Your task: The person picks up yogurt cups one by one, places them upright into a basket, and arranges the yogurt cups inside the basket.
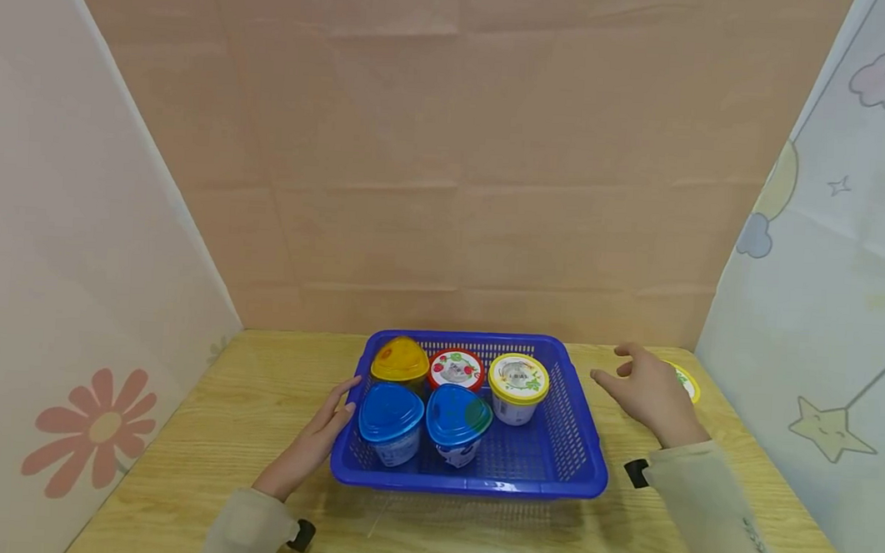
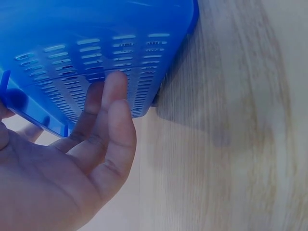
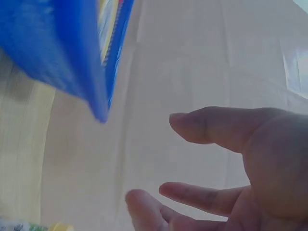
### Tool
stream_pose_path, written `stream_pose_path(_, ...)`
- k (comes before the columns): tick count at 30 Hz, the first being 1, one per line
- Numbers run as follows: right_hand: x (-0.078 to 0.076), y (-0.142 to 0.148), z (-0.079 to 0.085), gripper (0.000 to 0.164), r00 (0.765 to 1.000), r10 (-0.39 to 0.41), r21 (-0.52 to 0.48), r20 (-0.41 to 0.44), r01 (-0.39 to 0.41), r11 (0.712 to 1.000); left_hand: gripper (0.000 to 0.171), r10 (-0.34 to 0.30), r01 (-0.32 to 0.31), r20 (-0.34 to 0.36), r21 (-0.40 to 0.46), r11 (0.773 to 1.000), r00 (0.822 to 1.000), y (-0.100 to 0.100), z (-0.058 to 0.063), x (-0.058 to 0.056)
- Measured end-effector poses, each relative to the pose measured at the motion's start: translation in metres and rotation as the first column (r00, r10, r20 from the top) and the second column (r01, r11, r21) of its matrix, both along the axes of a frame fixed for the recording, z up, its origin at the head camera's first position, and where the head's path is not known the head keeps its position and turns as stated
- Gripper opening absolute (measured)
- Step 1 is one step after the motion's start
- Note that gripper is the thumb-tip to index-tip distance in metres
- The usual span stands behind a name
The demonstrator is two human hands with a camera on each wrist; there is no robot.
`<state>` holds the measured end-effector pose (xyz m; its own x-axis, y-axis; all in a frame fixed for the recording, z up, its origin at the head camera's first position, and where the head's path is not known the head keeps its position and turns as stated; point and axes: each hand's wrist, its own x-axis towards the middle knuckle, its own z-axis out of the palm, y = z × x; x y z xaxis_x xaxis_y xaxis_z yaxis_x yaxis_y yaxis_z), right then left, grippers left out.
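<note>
A blue plastic basket (image 1: 469, 484) with slotted sides stands on the table. My left hand (image 1: 312, 441) holds its left rim, with several fingers (image 2: 118, 125) against the slotted outer wall below it. Inside are two tubs with blue lids (image 1: 392, 413) (image 1: 458, 417), a tub with an orange-yellow lid (image 1: 400, 359), a red-lidded tub (image 1: 456, 369) and a yellow-lidded tub (image 1: 518, 379). My right hand (image 1: 650, 396) hovers right of the basket, thumb and fingers spread with nothing between them. Another yellow-lidded tub (image 1: 686, 381) is partly hidden behind it.
The wooden table (image 1: 200, 456) meets a brown paper-covered back wall (image 1: 449, 160). Pale side panels rise on both sides, the left with a flower print (image 1: 104, 427), the right with a star (image 1: 831, 429) and clouds.
</note>
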<state>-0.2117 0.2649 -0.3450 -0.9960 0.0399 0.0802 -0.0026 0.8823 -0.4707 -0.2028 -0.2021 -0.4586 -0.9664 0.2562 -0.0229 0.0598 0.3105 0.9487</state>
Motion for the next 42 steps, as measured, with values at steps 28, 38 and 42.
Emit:
stream_pose_path(28,-0.004,0.082,-0.044,0.127,0.965,-0.22,0.065,0.14,0.213,0.975,0.05,0.014,-0.014,0.005,-0.01,1.0,1.0,0.0,0.0,0.0)
stream_pose_path(38,-0.011,0.091,-0.054,0.129,0.959,-0.142,-0.004,0.247,0.148,0.989,0.05,0.016,-0.016,0.001,0.013,1.0,1.0,0.001,-0.004,0.0)
stream_pose_path(42,-0.013,0.092,-0.056,0.131,0.95,-0.131,-0.052,0.284,0.152,0.987,0.05,0.017,-0.017,-0.003,0.02,1.0,1.0,0.001,-0.004,0.0)
